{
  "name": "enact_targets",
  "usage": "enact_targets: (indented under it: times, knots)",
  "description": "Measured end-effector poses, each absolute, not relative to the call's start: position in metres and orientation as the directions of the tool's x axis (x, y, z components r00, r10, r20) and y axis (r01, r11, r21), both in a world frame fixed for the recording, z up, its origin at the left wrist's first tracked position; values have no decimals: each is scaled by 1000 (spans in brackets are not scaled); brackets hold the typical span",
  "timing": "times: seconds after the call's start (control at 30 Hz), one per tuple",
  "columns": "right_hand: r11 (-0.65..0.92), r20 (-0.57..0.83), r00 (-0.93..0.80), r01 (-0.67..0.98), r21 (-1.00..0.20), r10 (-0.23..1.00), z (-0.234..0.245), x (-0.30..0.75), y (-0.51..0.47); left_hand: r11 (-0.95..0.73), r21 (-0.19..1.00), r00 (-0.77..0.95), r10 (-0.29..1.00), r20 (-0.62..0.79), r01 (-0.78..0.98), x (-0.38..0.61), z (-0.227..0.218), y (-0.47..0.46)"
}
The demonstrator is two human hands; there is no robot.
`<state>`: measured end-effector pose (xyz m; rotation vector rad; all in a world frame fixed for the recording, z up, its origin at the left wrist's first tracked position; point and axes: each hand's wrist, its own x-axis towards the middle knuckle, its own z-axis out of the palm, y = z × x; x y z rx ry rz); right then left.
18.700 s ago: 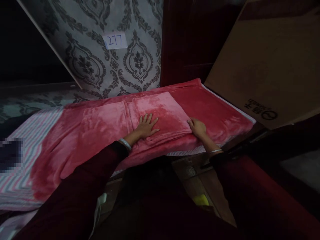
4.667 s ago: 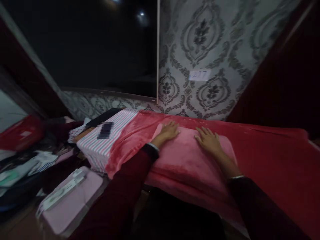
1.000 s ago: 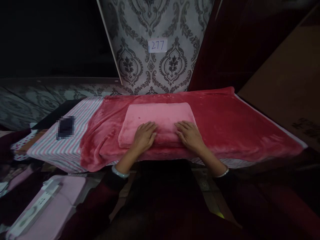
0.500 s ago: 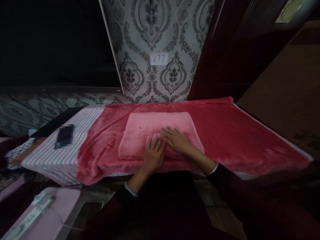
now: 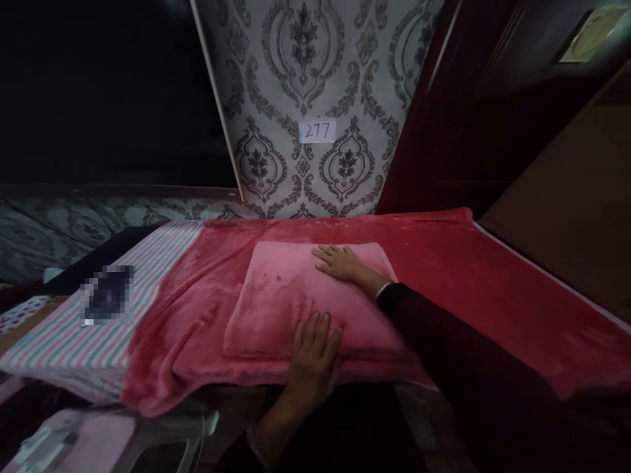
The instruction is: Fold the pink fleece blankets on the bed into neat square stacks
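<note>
A folded pink fleece blanket (image 5: 280, 295) lies as a flat, near-rectangular bundle on a spread red plush cloth (image 5: 458, 295). My left hand (image 5: 314, 355) rests on the bundle's near edge, palm down with fingers stretched out. Farther back, my right hand (image 5: 340, 263) lies flat near the bundle's far edge, its fingers spread. Neither hand grips the fabric. Darker brushed marks show in the pile between and left of the hands.
A striped cloth (image 5: 103, 341) covers the left end, with a blurred dark object (image 5: 108, 295) on it. Behind stand a large black screen (image 5: 108, 98) and a patterned wall with a paper label (image 5: 317, 131). A pink stool-like surface (image 5: 93, 440) is at lower left.
My right hand has slid away towards the bundle's far edge, and my left hand has drawn back towards its near edge. The hands are farther apart; the view has shifted slightly.
</note>
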<state>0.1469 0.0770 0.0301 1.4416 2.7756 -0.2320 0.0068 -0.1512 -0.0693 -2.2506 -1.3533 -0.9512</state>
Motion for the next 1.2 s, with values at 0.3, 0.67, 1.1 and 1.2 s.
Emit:
enact_targets:
  times: [0.3, 0.67, 1.1, 1.2]
  knots:
    - [543, 63, -540, 826, -152, 839, 2, 148, 96, -472, 43, 297, 620, 727, 880, 8, -75, -148]
    - [468, -65, -482, 870, -154, 874, 46, 125, 64, -510, 42, 358, 658, 663, 859, -5, -41, -161]
    - [842, -16, -846, 533, -82, 533, 21, 70, 55, -371, 133, 169, 676, 717, 919, -34, -67, -169]
    - [762, -41, -769, 638, -112, 638, 20, 64, 88, -377, 153, 157, 673, 723, 913, -32, -69, -167]
